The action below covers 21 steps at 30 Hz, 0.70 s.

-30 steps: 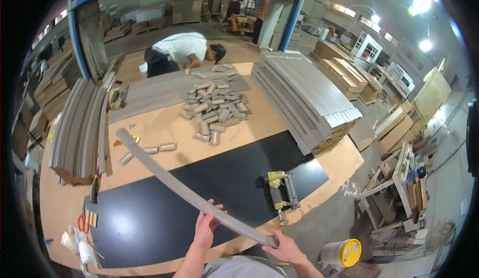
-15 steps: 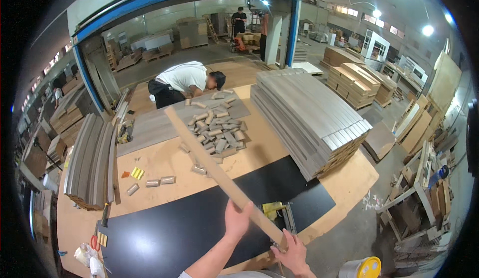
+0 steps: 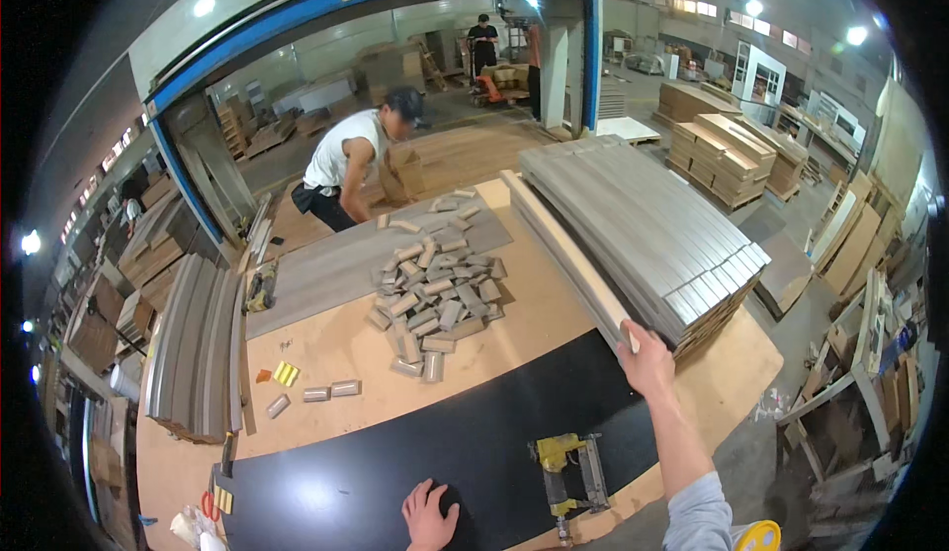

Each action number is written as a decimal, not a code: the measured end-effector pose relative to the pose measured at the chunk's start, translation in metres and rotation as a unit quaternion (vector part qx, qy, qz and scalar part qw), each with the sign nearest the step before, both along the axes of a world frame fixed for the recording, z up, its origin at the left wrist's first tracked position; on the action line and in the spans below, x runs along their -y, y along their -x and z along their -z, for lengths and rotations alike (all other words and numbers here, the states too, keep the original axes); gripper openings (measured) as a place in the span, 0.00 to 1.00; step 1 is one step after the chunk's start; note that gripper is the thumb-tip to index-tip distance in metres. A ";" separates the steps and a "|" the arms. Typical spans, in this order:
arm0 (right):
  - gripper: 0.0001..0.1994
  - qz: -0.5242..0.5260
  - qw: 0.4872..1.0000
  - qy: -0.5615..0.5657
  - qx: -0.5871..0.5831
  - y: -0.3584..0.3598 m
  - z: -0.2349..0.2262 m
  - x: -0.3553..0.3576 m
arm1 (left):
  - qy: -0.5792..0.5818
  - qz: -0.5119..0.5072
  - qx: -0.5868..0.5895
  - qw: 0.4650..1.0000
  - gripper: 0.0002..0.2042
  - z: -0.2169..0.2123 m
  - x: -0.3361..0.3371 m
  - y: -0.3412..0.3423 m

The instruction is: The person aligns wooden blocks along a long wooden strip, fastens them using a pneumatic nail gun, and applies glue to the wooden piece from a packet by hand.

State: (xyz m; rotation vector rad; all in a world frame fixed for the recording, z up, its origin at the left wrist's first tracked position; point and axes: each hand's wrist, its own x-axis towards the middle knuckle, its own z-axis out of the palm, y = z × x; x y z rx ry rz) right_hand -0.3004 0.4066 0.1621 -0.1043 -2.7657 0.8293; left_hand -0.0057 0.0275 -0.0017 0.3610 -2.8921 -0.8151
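Observation:
My right hand point(image 3: 648, 358) grips the near end of a long pale-edged wooden board point(image 3: 565, 250), which lies on edge along the left side of a tall stack of grey-brown boards point(image 3: 633, 220). Over the black panel point(image 3: 336, 497) at the table's near side, my left hand point(image 3: 429, 519) is empty, fingers apart. Between my hands, a yellow and silver nail gun point(image 3: 560, 467) rests on that panel. A heap of short grey-brown wooden blocks point(image 3: 435, 299) lies at mid-table.
Another stack of boards point(image 3: 193, 343) stands at the table's left. Near it are yellow nail strips point(image 3: 286, 373), a few loose blocks point(image 3: 316, 394) and red-handled scissors point(image 3: 209, 505). A co-worker point(image 3: 346, 161) leans at the far side. A yellow-lidded bucket point(image 3: 759, 536) is low on the right.
The board went from slanting across my front in both hands to lying against the right stack. My left hand let go and moved left. The co-worker rose from a deeper bend.

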 end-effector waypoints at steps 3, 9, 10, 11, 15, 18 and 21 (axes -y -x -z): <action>0.21 0.023 0.997 -0.061 0.029 0.028 -0.011 0.008 | 0.030 0.002 -0.019 0.999 0.24 0.010 0.008 -0.028; 0.23 0.061 0.991 -0.098 0.068 0.046 -0.018 0.024 | 0.040 -0.013 -0.050 0.998 0.22 0.011 0.004 -0.029; 0.23 0.060 0.991 -0.102 0.070 0.047 -0.014 0.023 | 0.038 -0.013 -0.048 0.998 0.21 0.010 0.005 -0.030; 0.22 0.059 0.986 -0.150 0.032 0.049 -0.008 0.021 | 0.035 -0.014 -0.046 0.998 0.21 0.009 0.005 -0.030; 0.18 0.073 0.948 -0.294 -0.100 0.055 0.007 0.009 | 0.030 -0.020 -0.041 0.998 0.21 0.005 0.005 -0.030; 0.15 0.068 0.934 -0.335 -0.104 0.060 0.024 -0.004 | 0.027 -0.019 -0.037 0.999 0.21 0.003 0.005 -0.031; 0.15 0.062 0.928 -0.337 -0.147 0.063 0.043 -0.018 | 0.025 -0.021 -0.037 0.999 0.21 0.004 0.003 -0.028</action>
